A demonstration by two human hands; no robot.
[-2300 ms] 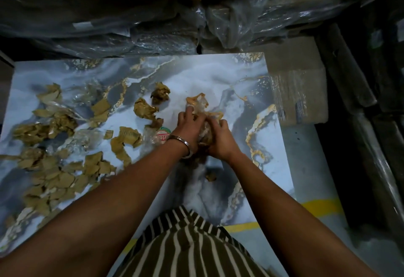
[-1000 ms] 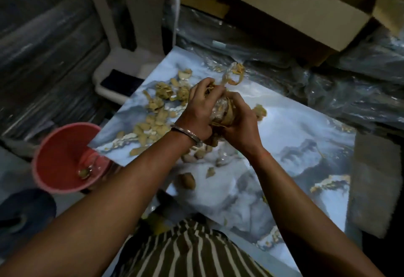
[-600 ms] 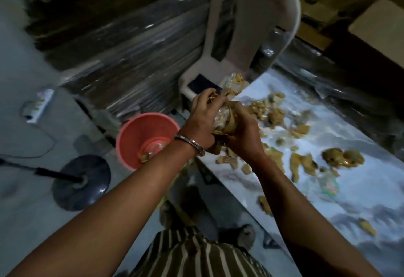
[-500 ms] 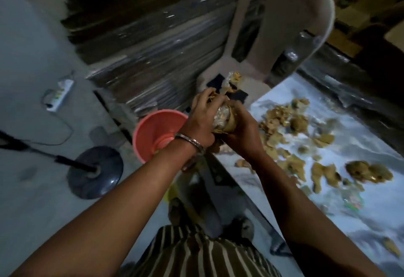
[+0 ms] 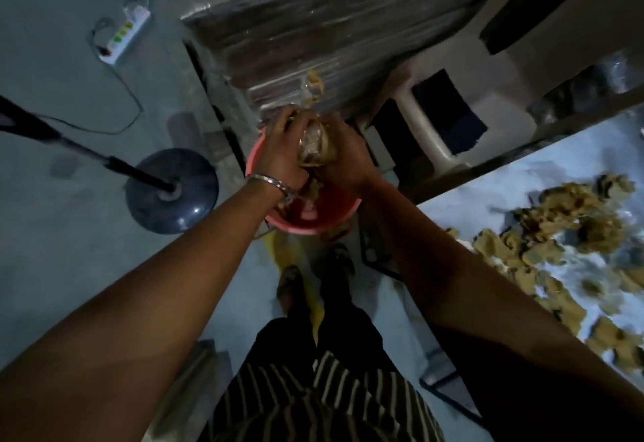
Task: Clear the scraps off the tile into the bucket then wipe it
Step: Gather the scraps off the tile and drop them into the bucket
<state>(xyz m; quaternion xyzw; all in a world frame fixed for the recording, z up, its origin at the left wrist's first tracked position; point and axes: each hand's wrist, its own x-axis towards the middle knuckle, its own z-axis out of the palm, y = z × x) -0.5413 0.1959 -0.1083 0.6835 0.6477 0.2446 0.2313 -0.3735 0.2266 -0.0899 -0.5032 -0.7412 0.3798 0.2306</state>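
Note:
My left hand and my right hand are cupped together around a bundle of scraps, brown paper pieces and crinkled clear plastic. The bundle hangs right over the pink bucket, which stands on the floor below my hands. A strip of plastic sticks up from the bundle. The marbled tile lies at the right, with several brown scraps still spread across it.
A fan stand with a dark round base is on the floor left of the bucket. A power strip with its cord lies farther left. Wrapped stacks and a plastic chair stand behind the bucket.
I have turned left from the tile. Both hands carried the gathered bundle of scraps away from the tile and now hold it over the bucket.

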